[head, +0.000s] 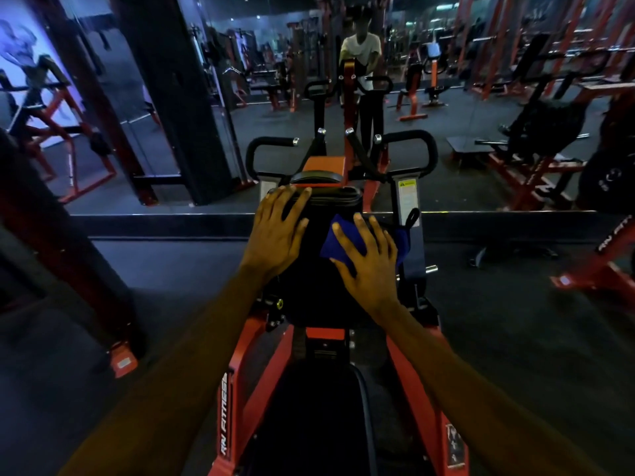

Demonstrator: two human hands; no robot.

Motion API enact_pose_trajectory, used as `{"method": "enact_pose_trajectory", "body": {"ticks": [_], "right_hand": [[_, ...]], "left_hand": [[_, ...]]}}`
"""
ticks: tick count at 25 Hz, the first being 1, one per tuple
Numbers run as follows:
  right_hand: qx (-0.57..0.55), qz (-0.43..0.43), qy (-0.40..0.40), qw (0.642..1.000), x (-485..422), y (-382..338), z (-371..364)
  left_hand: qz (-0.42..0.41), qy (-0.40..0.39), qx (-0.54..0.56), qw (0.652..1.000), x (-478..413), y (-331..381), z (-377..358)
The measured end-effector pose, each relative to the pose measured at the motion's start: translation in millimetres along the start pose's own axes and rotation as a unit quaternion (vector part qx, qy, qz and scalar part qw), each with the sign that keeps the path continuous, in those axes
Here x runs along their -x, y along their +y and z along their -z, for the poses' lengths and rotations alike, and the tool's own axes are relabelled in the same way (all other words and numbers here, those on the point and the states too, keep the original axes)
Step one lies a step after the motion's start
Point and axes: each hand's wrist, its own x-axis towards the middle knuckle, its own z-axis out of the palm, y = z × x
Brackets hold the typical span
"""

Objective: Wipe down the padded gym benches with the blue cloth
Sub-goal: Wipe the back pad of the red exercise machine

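Black padding comes first: nearest the person, below both wrists, lies the seat pad [319, 413], carried between the red frame [261, 383] rails and well short of where the hands work.

Past it rises the chest pad [318, 273], its long axis running away from the person, from the frame bracket up to the rounded top edge. The right hand [369, 266] lies flat on the right side of this pad, fingers straight and spread wide, pressing the blue cloth [334, 247] against the padding. The cloth shows between thumb and index finger and again past the little finger, where it hangs over the pad's right edge. The left hand [278, 231] rests just across from it, a little farther up, also flat and splayed, with its fingertips at the pad's top left corner, and holds nothing.

So the bare strip of pad lies directly left of the cloth hand, between the two hands, and runs on nearer toward the bracket. The right hand is the one placed to cover it, likely with a stroke leftward or back along the pad's length.

Beyond the top edge stand the black handles [426, 149] and a mirror [481, 97].
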Motion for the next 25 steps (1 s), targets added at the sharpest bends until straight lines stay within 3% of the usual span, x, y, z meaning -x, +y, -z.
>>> {"method": "enact_pose_trajectory", "body": {"ticks": [5,11,18,25], "right_hand": [[-0.075,-0.083,0.049,0.993,-79.9,-10.0,21.3],[-0.135,-0.064,0.015,0.989,13.0,17.3,-10.1],[-0.098,-0.036,0.022,0.994,-45.5,14.2,4.5],[-0.118,-0.036,-0.004,0.992,-2.3,20.5,-10.5]], "left_hand": [[0.015,0.004,-0.006,1.0,0.8,3.7,-2.7],[0.028,0.037,-0.017,0.999,0.1,13.3,-4.6],[0.028,0.043,-0.037,0.998,2.0,14.4,-8.0],[0.042,0.037,-0.017,0.998,3.0,19.7,-2.7]]}}
